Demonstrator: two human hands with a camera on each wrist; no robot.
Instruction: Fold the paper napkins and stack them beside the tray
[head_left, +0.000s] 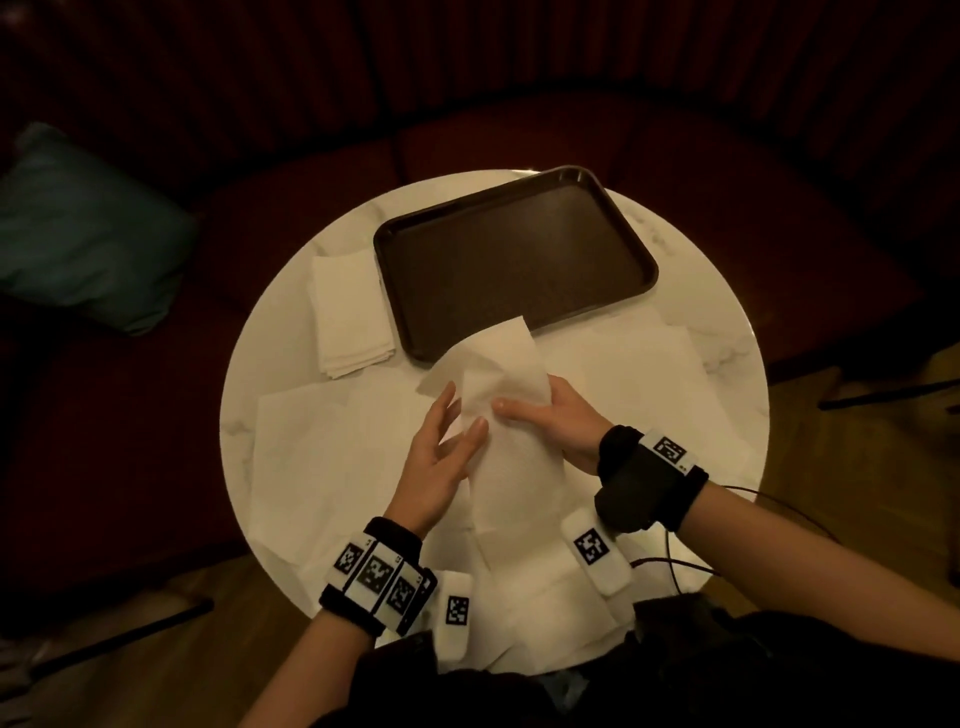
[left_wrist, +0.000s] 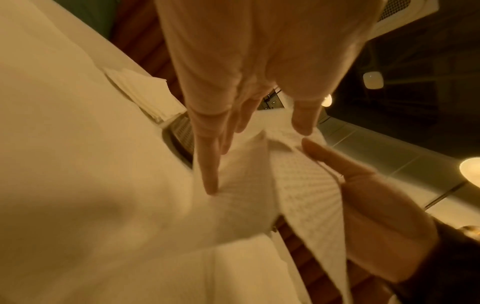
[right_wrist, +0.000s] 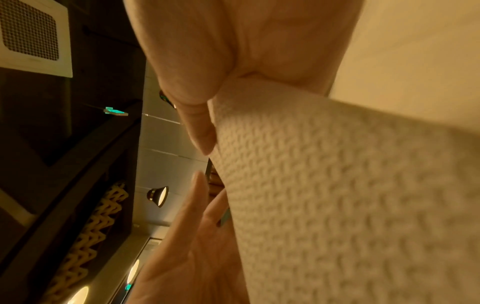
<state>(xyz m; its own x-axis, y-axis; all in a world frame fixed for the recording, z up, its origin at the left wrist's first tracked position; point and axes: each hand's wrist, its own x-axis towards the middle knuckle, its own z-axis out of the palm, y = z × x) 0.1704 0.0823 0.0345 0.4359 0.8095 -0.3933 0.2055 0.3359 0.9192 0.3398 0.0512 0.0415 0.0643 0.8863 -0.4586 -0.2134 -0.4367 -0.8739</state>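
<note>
A round white table with faint marble veins stands in front of a dark red curved sofa. A teal cushion lies on the sofa at the far left. On the ceiling a white square vent sits near round lamps.

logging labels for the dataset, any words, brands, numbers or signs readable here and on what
No readable text anywhere.
Black-and-white square code markers on the left wristband: patterns only, no letters.
Same kind of marker on the right wristband: tiny specks beside it, too small to read.
Small green lit ceiling sign: too blurred to read.
Dark brown plastic tray and white embossed paper napkin: no print.
</note>
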